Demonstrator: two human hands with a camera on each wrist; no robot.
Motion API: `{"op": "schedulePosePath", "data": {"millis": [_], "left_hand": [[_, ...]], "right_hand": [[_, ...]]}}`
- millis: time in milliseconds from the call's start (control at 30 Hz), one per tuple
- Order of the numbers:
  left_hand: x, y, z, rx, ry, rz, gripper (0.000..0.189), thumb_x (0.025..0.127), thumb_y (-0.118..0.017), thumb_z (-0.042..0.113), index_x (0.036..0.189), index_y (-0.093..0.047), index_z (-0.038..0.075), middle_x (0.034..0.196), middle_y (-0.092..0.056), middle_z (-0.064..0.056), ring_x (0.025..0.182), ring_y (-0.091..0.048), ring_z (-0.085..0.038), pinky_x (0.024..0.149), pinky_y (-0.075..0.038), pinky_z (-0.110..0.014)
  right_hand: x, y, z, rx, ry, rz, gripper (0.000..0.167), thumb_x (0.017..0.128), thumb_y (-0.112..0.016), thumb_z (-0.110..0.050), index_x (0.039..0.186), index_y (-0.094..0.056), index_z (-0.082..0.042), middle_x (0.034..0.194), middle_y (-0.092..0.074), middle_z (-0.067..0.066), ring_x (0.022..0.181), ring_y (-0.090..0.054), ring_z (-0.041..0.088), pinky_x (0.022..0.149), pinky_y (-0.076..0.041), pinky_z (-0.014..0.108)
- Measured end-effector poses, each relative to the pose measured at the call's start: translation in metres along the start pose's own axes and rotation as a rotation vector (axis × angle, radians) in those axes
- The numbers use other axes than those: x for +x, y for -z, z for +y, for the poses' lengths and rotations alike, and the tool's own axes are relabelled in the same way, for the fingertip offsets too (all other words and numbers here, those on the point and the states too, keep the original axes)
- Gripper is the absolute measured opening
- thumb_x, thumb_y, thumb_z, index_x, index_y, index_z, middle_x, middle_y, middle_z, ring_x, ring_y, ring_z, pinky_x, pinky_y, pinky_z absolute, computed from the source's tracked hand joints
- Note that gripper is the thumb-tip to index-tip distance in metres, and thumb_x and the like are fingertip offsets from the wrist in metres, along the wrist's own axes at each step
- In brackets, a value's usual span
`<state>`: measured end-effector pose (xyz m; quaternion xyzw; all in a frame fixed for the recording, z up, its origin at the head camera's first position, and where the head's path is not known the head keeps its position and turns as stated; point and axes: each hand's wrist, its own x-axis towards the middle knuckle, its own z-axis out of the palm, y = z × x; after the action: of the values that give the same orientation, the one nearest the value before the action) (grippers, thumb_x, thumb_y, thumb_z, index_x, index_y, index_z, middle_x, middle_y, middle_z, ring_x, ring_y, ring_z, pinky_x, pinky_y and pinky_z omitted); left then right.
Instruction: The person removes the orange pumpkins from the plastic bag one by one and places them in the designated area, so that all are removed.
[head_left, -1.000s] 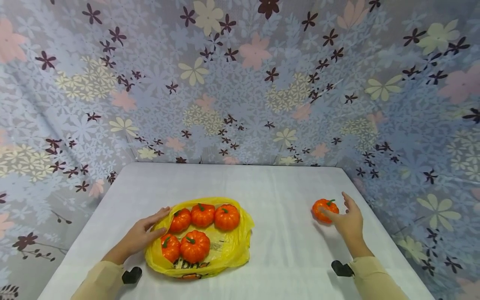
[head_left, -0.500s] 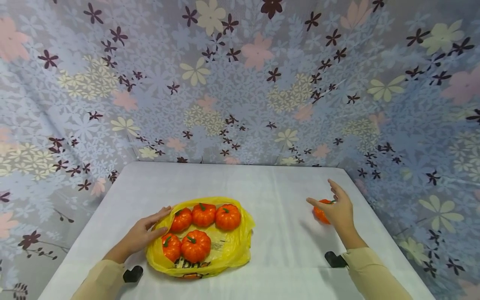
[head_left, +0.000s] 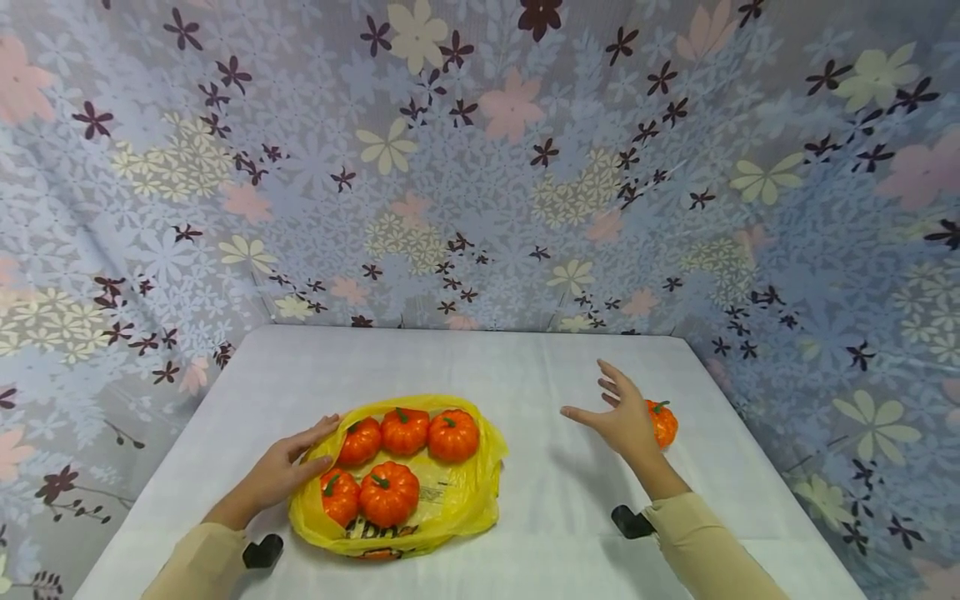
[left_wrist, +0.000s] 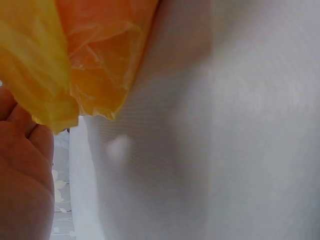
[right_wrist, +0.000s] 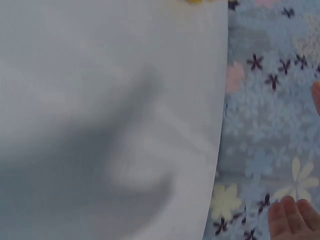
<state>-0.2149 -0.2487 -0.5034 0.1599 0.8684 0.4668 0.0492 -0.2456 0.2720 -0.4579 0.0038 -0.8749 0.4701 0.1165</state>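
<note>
A yellow plastic bag (head_left: 465,500) lies spread on the table with its mouth up. Several small orange pumpkins with green stems are inside it, one of them a pumpkin (head_left: 389,493) near the front. My left hand (head_left: 281,475) grips the bag's left rim, thumb over the edge; in the left wrist view the yellow plastic (left_wrist: 37,65) hangs beside the palm. To the right, my right hand (head_left: 626,421) hovers above the table, thumb and fingers spread and holding nothing. Behind it a lone pumpkin (head_left: 663,427) sits on the table, partly hidden by the hand.
The table (head_left: 540,533) has a white cover. Flower-patterned cloth (head_left: 480,183) hangs along its back and both sides. A black device (head_left: 262,552) sits at the left wrist, and another black device (head_left: 632,522) at the right.
My right hand has moved left, away from beside the lone pumpkin and across in front of it, toward the bag. The left hand, the bag and the pumpkins have stayed put.
</note>
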Motion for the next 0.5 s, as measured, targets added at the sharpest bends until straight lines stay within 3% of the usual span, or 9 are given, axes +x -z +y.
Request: {"op": "schedulePosePath", "data": {"millis": [200,500], "left_hand": [[0.001,0.0,-0.001,0.009,-0.003,-0.007,0.058,0.099,-0.065,0.033,0.15,-0.05,0.009,0.158,-0.035,-0.012,0.147,-0.025,-0.042,0.113,-0.02,-0.069],[0.001,0.001,-0.002,0.014,0.004,-0.005,0.058,0.099,-0.065,0.034,0.15,-0.05,0.01,0.158,-0.035,-0.012,0.147,-0.025,-0.042,0.113,-0.02,-0.069]], "right_hand": [[-0.003,-0.032,-0.01,-0.03,0.036,-0.051,0.108,0.066,-0.094,-0.045,0.155,-0.04,-0.013,0.155,-0.04,0.014,0.134,-0.048,0.035,0.107,-0.045,0.05],[-0.011,-0.071,-0.022,0.013,0.092,-0.126,0.101,0.066,-0.097,-0.031,0.151,-0.046,-0.012,0.152,-0.045,0.014,0.131,-0.051,0.034,0.108,-0.045,0.049]]}}
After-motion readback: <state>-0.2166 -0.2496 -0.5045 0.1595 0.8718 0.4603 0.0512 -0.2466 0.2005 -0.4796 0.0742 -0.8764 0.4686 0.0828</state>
